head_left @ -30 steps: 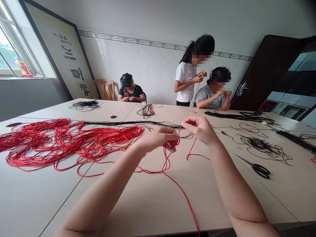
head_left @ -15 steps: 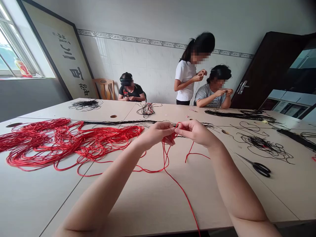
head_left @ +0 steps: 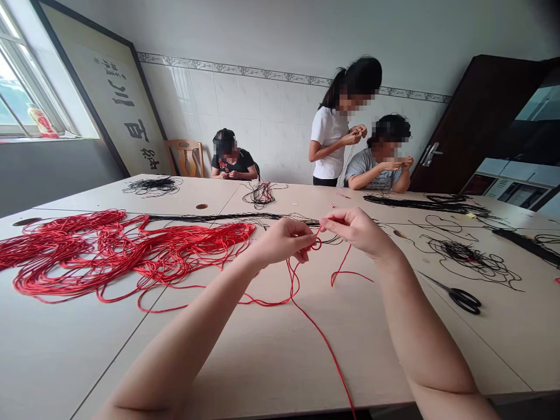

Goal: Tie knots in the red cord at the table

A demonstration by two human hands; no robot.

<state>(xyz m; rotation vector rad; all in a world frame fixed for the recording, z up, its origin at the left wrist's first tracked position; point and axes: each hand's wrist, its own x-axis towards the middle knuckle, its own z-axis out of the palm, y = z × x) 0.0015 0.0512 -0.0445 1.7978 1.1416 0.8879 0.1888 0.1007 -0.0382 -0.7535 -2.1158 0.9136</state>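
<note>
Over the middle of the table, my left hand [head_left: 292, 238] pinches a red cord [head_left: 318, 333], and a small loop of it shows at the fingertips. A little to the right and higher, my right hand [head_left: 347, 226] is closed on the same cord, with a short stretch running between the hands. Strands hang below the left hand to the table, and one runs down past the front edge. Another end drops from the right hand and bends on the tabletop. A large heap of red cord [head_left: 175, 251] lies to the left.
Black-handled scissors [head_left: 464, 298] lie at the right, near a tangle of black cord [head_left: 470, 256]. Black cord bundles [head_left: 406, 202] stretch along the back right. Beyond the table [head_left: 245, 361] sit two people, and a third person [head_left: 332, 137] stands, each with hands raised or together.
My hands have drawn slightly apart, the right one moving a little up and to the right. The loop at the left fingertips now shows more clearly, with cord stretched between the hands.
</note>
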